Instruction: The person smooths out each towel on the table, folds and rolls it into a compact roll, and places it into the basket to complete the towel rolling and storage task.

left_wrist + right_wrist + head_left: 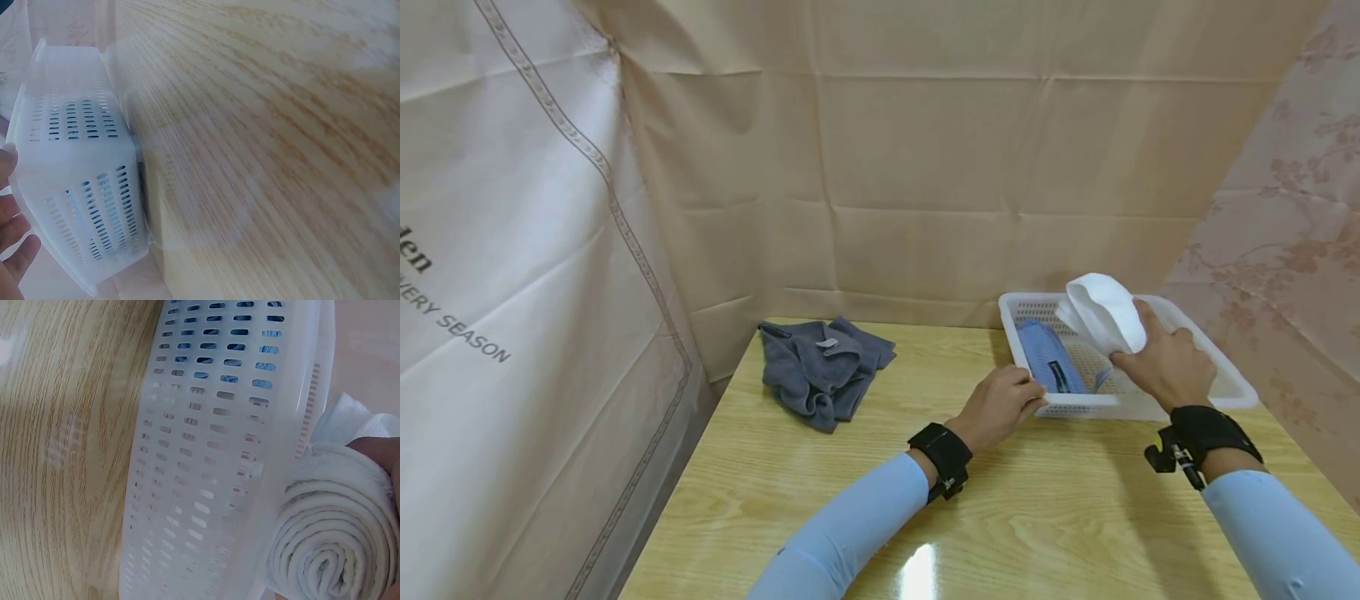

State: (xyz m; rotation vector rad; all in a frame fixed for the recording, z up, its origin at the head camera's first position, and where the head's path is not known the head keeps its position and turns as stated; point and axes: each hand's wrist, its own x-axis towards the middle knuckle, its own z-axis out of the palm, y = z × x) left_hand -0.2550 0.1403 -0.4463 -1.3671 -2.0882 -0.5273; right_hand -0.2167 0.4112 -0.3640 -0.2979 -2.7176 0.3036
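Right hand [1172, 362] pinches roll [1101, 312] over basket [69, 156]; left hand [1000, 406] pinches rim [1075, 400], near left. Slack grip could unwind roll; left tug might skid basket.

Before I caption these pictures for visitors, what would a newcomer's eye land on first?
Probably the rolled white towel in the right hand, over the white basket on the right of the table. Next, the crumpled gray cloth at the back left, then the blue cloth inside the basket, near the left hand.
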